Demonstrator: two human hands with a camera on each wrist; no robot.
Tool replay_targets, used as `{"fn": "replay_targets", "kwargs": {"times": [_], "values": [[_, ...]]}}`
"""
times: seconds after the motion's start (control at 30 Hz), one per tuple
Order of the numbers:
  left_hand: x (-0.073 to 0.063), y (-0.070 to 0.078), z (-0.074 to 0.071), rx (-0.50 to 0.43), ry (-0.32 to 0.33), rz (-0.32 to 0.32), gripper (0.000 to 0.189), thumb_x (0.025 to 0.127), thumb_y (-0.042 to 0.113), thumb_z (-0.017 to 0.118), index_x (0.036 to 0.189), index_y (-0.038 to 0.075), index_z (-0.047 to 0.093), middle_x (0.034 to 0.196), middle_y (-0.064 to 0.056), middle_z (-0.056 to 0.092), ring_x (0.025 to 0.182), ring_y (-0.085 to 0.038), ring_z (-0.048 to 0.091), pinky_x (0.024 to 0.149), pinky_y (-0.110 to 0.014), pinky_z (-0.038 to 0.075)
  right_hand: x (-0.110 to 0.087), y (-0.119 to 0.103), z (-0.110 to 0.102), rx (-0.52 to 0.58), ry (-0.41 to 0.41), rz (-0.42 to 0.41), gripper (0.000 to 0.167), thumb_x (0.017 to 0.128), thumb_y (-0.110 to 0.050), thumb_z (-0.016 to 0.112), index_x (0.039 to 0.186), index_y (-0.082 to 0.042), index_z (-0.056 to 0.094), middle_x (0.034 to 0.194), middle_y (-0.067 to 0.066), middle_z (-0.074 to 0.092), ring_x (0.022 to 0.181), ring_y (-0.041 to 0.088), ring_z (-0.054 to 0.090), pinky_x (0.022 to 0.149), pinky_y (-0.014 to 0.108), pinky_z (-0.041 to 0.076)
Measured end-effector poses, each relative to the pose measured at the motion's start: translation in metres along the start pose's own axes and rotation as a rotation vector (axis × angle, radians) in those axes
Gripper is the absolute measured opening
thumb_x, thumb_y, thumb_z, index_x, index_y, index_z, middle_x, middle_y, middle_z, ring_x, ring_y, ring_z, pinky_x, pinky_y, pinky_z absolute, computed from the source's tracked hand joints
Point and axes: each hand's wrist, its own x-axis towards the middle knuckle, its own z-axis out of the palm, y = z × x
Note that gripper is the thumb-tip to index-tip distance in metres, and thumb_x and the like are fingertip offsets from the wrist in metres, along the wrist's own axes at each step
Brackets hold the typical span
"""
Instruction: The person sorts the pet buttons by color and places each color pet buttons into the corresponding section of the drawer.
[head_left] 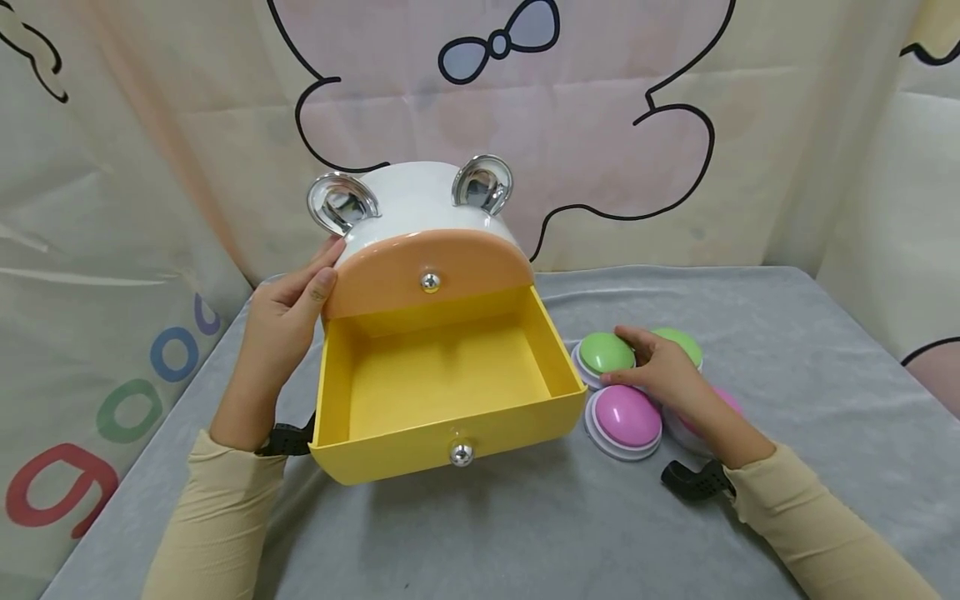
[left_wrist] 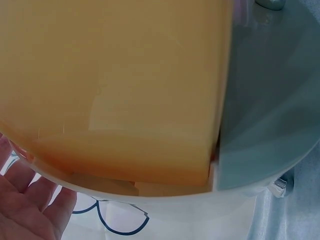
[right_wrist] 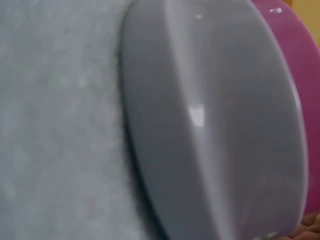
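Observation:
A small white drawer box [head_left: 420, 187] with two silver ears stands tilted on the table. My left hand [head_left: 288, 325] grips its left side, thumb at the edge of the orange upper drawer front [head_left: 442, 258]. The yellow lower drawer [head_left: 450, 379], with a silver knob, is pulled out and holds nothing. To its right, my right hand [head_left: 667, 375] holds a round green push button [head_left: 606, 352] with a white base between thumb and fingers. A pink push button [head_left: 626, 415] sits just in front; its white base [right_wrist: 215, 110] fills much of the right wrist view.
Behind the right hand are a second green button [head_left: 681, 340] and a second pink button [head_left: 727, 400], both partly hidden. A grey cloth covers the table [head_left: 825, 400]. Printed curtains [head_left: 600, 167] hang behind and at both sides.

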Motion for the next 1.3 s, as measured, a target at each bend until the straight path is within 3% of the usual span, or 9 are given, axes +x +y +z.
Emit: {"fn": "replay_targets", "kwargs": {"times": [0.33,0.6,0.83,0.9,1.13,1.3], "values": [[0.000,-0.003,0.000,-0.029,-0.003,0.014,0.038,0.103,0.032,0.052,0.140,0.023,0.057,0.148,0.006,0.053,0.143,-0.006,0.043,0.108,-0.010,0.040,0.000,0.000,0.002,-0.070,0.012,-0.002,0.093,0.084,-0.031,0.081,0.154,0.003,0.029,0.157,0.027,0.035,0.143,0.045,0.037,0.116,0.058,0.036],[-0.001,-0.002,0.001,-0.019,-0.011,-0.010,0.039,0.103,0.034,0.052,0.140,0.025,0.056,0.149,0.006,0.052,0.143,-0.006,0.042,0.107,-0.011,0.040,-0.003,-0.001,0.002,-0.086,0.098,0.025,0.090,0.080,-0.034,0.083,0.151,-0.002,0.040,0.152,0.024,0.044,0.138,0.043,0.046,0.111,0.054,0.044],[0.000,-0.001,0.000,-0.010,-0.011,0.001,0.038,0.103,0.034,0.051,0.140,0.026,0.056,0.149,0.006,0.052,0.143,-0.007,0.042,0.108,-0.012,0.040,-0.008,-0.011,-0.006,-0.061,0.170,0.046,0.089,0.078,-0.039,0.084,0.150,-0.008,0.044,0.153,0.020,0.045,0.138,0.041,0.047,0.113,0.052,0.042],[0.000,-0.002,0.000,-0.017,-0.012,0.003,0.038,0.103,0.034,0.051,0.140,0.026,0.056,0.149,0.006,0.052,0.143,-0.007,0.042,0.107,-0.012,0.040,-0.010,-0.015,-0.008,-0.061,0.166,0.039,0.088,0.078,-0.041,0.084,0.151,-0.009,0.044,0.154,0.018,0.044,0.138,0.039,0.048,0.112,0.048,0.043],[0.000,-0.002,0.001,-0.009,-0.013,0.003,0.038,0.103,0.034,0.051,0.140,0.025,0.056,0.148,0.006,0.053,0.144,-0.007,0.042,0.108,-0.013,0.041,-0.023,-0.033,-0.015,0.021,0.173,0.028,0.088,0.079,-0.042,0.083,0.151,-0.012,0.043,0.156,0.012,0.043,0.139,0.034,0.048,0.095,0.014,0.048],[0.000,-0.002,0.000,-0.010,-0.008,0.006,0.038,0.103,0.034,0.051,0.140,0.025,0.056,0.148,0.006,0.053,0.143,-0.007,0.042,0.108,-0.013,0.041,-0.031,-0.049,-0.018,0.036,0.177,0.021,0.088,0.079,-0.045,0.082,0.151,-0.015,0.044,0.157,0.011,0.042,0.140,0.036,0.047,0.089,0.010,0.049]]}}
